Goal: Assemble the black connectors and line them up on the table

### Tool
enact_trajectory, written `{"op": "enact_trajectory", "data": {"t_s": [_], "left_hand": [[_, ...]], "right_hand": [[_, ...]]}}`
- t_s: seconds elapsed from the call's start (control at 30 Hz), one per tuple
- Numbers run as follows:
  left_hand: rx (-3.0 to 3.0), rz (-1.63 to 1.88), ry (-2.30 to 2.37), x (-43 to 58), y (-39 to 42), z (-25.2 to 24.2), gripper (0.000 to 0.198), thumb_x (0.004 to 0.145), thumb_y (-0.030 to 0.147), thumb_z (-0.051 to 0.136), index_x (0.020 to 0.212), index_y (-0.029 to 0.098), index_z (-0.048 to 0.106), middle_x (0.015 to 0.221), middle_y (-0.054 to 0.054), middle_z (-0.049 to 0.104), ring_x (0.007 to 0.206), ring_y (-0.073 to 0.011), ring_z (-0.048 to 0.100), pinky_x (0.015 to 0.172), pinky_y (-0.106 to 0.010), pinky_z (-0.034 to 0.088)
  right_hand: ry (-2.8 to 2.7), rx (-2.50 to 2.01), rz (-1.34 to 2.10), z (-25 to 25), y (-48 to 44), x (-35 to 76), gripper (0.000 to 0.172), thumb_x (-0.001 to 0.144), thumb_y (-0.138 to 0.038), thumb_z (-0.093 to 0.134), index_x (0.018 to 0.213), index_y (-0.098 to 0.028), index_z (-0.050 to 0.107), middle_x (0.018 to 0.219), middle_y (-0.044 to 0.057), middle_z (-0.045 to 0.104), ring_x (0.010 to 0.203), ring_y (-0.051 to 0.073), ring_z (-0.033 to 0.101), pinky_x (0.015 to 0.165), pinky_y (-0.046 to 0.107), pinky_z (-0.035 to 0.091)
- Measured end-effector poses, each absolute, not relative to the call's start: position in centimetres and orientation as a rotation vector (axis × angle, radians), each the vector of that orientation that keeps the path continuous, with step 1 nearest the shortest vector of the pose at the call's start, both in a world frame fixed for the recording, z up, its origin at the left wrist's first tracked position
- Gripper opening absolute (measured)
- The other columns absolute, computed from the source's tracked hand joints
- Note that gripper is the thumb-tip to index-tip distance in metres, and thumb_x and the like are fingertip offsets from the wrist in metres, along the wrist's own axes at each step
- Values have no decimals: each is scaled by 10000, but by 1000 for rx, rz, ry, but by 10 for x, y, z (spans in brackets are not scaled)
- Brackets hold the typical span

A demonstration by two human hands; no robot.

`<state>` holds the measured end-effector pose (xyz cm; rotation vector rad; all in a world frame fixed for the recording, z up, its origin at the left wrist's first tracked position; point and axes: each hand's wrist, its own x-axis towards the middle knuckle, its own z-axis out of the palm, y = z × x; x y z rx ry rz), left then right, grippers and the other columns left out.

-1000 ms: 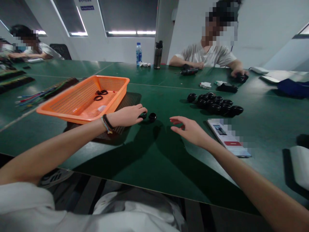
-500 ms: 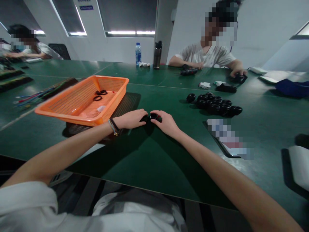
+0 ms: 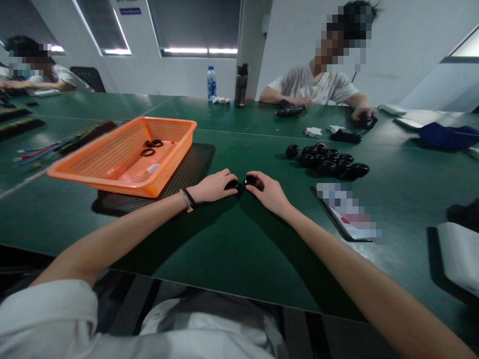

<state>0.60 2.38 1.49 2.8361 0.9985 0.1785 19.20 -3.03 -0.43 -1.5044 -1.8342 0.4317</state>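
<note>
My left hand (image 3: 214,186) rests on the green table (image 3: 232,249) with its fingers curled over a small black round part (image 3: 232,185). My right hand (image 3: 268,191) is right beside it, fingers closed on a second black round part (image 3: 253,182). The two parts nearly touch between my hands. A heap of several similar black parts (image 3: 329,161) lies farther back to the right. An orange mesh basket (image 3: 123,155) stands to the left on a dark mat, with black rings (image 3: 151,147) inside.
A phone (image 3: 348,211) lies right of my right hand. A person across the table handles black items. A water bottle (image 3: 211,84) and a dark flask (image 3: 241,85) stand at the back. Coloured cables (image 3: 56,144) lie left; a white object (image 3: 458,257) sits at the right edge.
My right hand came in from the right, open, and closed on the second black part beside my left hand. Both hands have stayed together since then.
</note>
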Motion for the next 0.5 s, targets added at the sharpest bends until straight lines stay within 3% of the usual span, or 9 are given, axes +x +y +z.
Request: {"op": "enact_trajectory", "data": {"t_s": [0.23,0.5], "left_hand": [[2575,548,1013,7,22,-1,306,829,319,519,1067,128,528,985,-76,559,856,-181,549,769,-313,459],[2344,725,978,9,16,3,279,784,225,544,1041,123,506,980,-65,570,790,-144,546,756,-311,469]], "right_hand": [[-1776,-1443,354,-11,-33,193,262,744,-249,603,1004,-223,601,987,63,561,787,174,558,705,354,489],[-1780,-1469,308,-8,-35,192,209,746,-267,602,945,-205,610,766,19,512,683,161,499,641,320,445]]}}
